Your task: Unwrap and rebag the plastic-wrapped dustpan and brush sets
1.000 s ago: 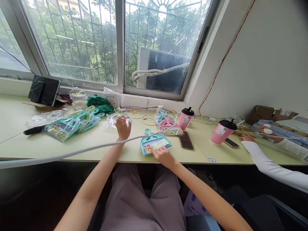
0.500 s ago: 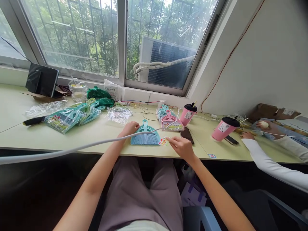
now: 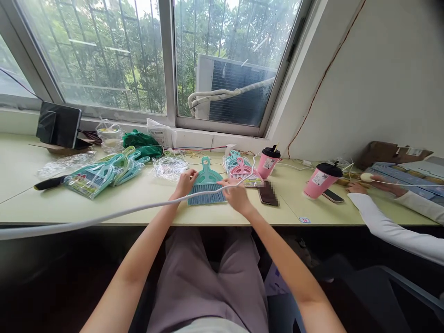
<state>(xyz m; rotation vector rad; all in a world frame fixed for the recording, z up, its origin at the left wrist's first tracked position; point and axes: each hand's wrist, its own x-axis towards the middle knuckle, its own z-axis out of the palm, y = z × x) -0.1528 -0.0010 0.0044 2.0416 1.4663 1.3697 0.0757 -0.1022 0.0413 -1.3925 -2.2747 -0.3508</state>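
A teal mini broom and dustpan set (image 3: 207, 190) lies on the table in front of me, handle end toward the window and bristles toward me. At its left edge, my left hand (image 3: 186, 182) grips the side with bent fingers. My right hand (image 3: 236, 193) holds the opposite side, thumb and fingers closed at the edge. A white cable crosses in front of the bristles and my right hand. Just behind, packaged teal and pink broom sets (image 3: 243, 172) lie beside a pink cup (image 3: 268, 163).
More packaged sets (image 3: 95, 178), a black-handled tool (image 3: 50, 183) and crumpled clear wrap (image 3: 169, 166) are at left. A phone (image 3: 268, 194) lies right of me. Beyond a second pink cup (image 3: 321, 181), a co-worker's hands (image 3: 357, 188) work near a box. The white cable (image 3: 121, 215) crosses the foreground.
The broom set's printed card, pulled away rightward in my right hand half a second ago, is no longer visible. My right hand has come back to the set's right edge; my left has moved from the wrap to its left side.
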